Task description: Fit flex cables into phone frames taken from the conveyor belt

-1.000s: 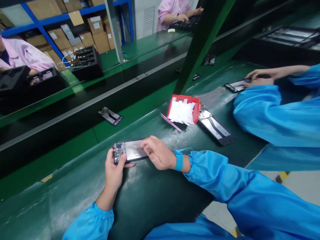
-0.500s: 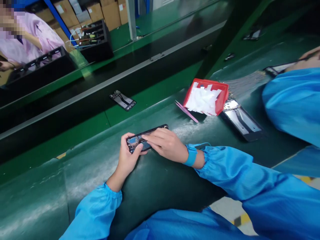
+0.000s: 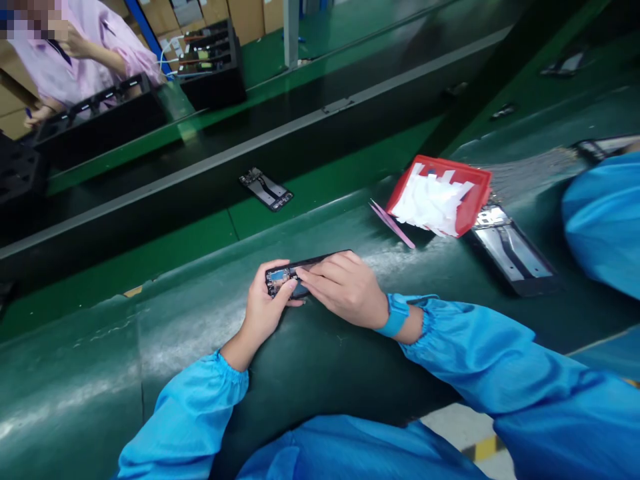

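An opened phone [image 3: 281, 275], its circuit board and inner frame exposed, lies tilted in my left hand [image 3: 263, 303]. The left thumb rests on its near edge and the fingers wrap behind its left end. My right hand [image 3: 346, 287] covers the right half of the phone. Its thumb and fingertips are pinched together at the middle of the board. Whatever sits between those fingertips is too small or too hidden to name. A blue strap [image 3: 394, 316] circles the right wrist.
Pink tweezers [image 3: 393, 225] lie beside a red tray [image 3: 473, 213] of white strips. Another opened phone [image 3: 515, 250] is right of it, near a co-worker's blue sleeve [image 3: 605, 220]. A phone frame [image 3: 266, 189] lies on the green line. Across stands a person in pink [image 3: 75, 60] behind black racks [image 3: 105, 123].
The view has shifted, so the surroundings sit farther right. My right fingers stay pinched at the phone's board, and my left hand keeps its hold. The person across has moved their hands.
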{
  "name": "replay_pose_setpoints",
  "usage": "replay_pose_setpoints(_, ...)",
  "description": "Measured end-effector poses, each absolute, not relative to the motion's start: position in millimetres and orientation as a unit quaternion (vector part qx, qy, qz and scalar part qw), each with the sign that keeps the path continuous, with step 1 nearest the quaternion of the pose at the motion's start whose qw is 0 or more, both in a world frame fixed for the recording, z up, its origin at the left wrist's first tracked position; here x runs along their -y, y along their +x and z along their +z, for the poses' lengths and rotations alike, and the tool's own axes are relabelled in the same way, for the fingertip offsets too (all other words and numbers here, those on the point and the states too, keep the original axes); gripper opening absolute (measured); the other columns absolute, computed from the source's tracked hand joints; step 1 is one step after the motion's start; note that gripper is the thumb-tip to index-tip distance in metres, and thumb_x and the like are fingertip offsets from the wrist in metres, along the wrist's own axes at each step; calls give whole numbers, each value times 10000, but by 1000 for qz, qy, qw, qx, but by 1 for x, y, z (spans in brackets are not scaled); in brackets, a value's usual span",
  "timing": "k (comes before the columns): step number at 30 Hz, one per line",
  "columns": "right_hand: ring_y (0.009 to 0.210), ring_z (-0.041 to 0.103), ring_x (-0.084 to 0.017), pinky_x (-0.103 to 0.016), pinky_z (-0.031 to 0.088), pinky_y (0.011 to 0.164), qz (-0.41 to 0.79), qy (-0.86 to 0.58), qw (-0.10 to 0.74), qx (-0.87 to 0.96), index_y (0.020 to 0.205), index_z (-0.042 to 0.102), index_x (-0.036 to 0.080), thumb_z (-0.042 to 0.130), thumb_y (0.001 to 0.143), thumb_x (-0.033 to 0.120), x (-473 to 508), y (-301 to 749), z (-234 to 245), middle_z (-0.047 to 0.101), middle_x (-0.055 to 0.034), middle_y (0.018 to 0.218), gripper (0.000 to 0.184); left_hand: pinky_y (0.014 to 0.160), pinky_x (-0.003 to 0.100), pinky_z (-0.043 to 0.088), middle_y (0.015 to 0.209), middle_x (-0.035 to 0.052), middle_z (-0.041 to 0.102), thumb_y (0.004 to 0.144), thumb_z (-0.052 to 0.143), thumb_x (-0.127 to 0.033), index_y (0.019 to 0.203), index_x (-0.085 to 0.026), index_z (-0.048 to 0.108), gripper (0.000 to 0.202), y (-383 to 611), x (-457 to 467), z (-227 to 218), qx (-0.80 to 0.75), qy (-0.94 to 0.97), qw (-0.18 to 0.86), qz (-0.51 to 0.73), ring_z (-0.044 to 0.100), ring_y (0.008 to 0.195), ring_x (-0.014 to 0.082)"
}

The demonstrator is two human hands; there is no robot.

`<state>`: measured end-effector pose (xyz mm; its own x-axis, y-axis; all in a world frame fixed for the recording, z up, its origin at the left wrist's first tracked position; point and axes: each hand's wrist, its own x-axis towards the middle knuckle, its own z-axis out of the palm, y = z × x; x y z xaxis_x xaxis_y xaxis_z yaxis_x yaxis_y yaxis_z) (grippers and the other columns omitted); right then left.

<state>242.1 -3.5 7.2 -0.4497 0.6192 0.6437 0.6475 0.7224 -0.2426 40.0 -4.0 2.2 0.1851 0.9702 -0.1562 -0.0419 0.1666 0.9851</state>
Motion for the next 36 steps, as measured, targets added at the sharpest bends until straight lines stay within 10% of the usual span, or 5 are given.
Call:
replay_pose_setpoints(21, 845, 604, -252, -425, 424, 695, -34, -371, 336, 865, 1265, 690, 180, 547, 1073, 171, 5, 239, 6, 753, -73, 990, 240, 533, 296, 685, 1027, 56, 694, 812, 819, -466, 1171, -188, 634, 490, 39, 0, 7, -501, 481, 572, 437, 729, 816, 190)
replay_pose_setpoints(30, 1138, 629, -325, -497, 495, 940, 96, -474, 439, 757, 1291, 638, 221, 605, 977, 219, -16, 255, 5, 686, -125, 1231, 316, 543, 259, 680, 1079, 51, 657, 862, 774, -514, 1210, -196, 607, 500, 26, -14, 1, -535, 483, 494, 486, 710, 816, 156)
replay_pose_setpoints(36, 846, 686, -267, -436, 514, 864, 188, -542, 391, 720, 1234, 636, 199, 642, 847, 223, -32, 261, -8, 722, -50, 955, 388, 539, 275, 681, 1014, 43, 663, 890, 754, -507, 1214, -186, 596, 483, 26, -11, 2, -533, 513, 467, 485, 734, 791, 172)
